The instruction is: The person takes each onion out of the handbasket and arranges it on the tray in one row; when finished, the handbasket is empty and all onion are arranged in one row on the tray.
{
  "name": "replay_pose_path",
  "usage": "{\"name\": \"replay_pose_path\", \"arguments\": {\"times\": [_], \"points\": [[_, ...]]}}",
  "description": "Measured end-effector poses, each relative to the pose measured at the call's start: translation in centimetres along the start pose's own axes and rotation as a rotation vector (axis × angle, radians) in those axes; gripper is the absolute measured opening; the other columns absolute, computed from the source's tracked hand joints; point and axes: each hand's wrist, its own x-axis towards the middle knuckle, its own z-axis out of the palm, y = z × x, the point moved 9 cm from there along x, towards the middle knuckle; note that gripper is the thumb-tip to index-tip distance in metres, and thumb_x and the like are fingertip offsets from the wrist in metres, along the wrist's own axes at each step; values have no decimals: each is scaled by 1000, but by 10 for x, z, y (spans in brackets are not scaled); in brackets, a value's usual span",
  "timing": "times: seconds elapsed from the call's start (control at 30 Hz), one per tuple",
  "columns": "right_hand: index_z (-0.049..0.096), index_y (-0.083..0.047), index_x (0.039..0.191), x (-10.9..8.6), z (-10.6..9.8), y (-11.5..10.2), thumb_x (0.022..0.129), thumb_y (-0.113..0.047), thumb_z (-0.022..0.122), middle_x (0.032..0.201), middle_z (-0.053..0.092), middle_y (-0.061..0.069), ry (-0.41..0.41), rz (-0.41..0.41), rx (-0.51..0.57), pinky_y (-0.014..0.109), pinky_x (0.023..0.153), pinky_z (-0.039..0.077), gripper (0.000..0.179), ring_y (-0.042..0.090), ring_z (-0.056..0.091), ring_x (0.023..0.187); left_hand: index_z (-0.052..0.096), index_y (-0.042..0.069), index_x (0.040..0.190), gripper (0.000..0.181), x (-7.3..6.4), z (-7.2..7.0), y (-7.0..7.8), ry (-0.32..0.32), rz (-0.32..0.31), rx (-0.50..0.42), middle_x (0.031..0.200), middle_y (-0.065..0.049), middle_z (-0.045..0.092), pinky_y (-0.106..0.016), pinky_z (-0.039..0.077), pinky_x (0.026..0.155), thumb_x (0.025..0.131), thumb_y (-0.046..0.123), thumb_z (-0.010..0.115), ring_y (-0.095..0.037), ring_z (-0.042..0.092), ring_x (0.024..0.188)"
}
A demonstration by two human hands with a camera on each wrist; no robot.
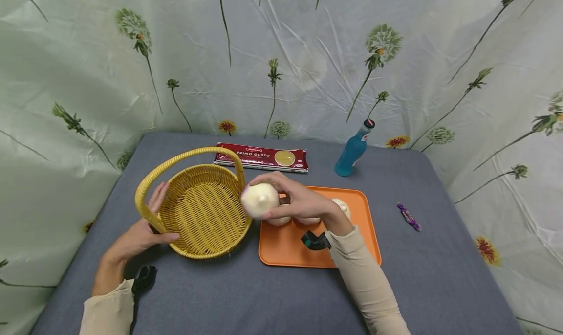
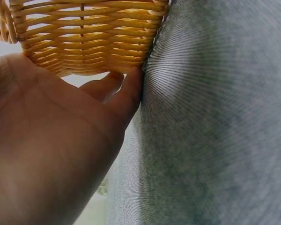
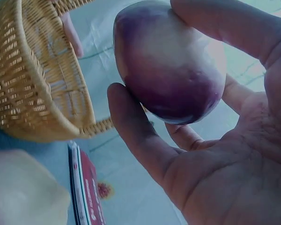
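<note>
My right hand (image 1: pixel 303 198) holds a white and purple turnip (image 1: pixel 260 201) between thumb and fingers, raised beside the right rim of a yellow wicker basket (image 1: pixel 206 212). The right wrist view shows the turnip's purple side (image 3: pixel 171 65). My left hand (image 1: pixel 138 237) grips the basket's left side, with the thumb at the rim and the fingers round the outside near the handle's foot. No object shows inside the basket. Under and beside my right hand, more turnips (image 1: pixel 341 207) sit on an orange tray (image 1: pixel 288 253), partly hidden by that hand.
Behind the basket lies a red spaghetti packet (image 1: pixel 264 158). A blue bottle (image 1: pixel 352 151) with a dark cap stands behind the tray. To the right is a purple wrapped candy (image 1: pixel 409 217). A floral curtain (image 1: pixel 308 80) hangs behind the grey-covered table (image 1: pixel 220 296).
</note>
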Motion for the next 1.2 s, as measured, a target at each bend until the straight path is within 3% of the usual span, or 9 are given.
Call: {"name": "replay_pose_path", "arguments": {"times": [0.23, 0.4, 0.7, 1.0, 1.2], "points": [[41, -21, 138, -15, -11, 11, 88, -8, 76, 145, 40, 1, 60, 90, 100, 45, 99, 49, 63, 31, 51, 126, -5, 23, 162, 124, 0, 0, -1, -3, 19, 5, 167, 1, -20, -44, -12, 116, 76, -11, 77, -8, -17, 150], [39, -22, 142, -28, -22, 11, 89, -6, 75, 147, 38, 2, 103, 91, 80, 45, 98, 50, 67, 32, 51, 127, -5, 24, 162, 124, 0, 0, 0, -3, 16, -3, 167, 1, -20, -47, -13, 115, 76, -11, 77, -8, -18, 150], [47, -25, 147, -61, -47, 14, 90, -10, 75, 146, 43, -1, 194, 76, -31, 43, 99, 49, 65, 26, 49, 126, -6, 23, 162, 123, 1, 1, 0, -8, 1, -7, 167, 3, -21, -54, -13, 114, 77, -10, 77, -9, -18, 150], [42, -16, 149, -92, -69, 23, 90, -6, 74, 148, 40, 9, 273, 122, 8, 35, 94, 52, 68, 32, 50, 123, -6, 23, 162, 123, 0, 1, 0, -1, 1, 0, 167, 2, -21, -46, -13, 116, 77, -10, 77, -9, -19, 150], [36, -16, 151, -116, -84, 37, 86, -5, 78, 147, 41, 10, 325, 188, 37, 34, 93, 53, 78, 30, 49, 124, -6, 26, 162, 124, 1, 2, 1, -1, -16, -8, 166, 2, -22, -50, -14, 115, 78, -9, 78, -12, -20, 150]]}}
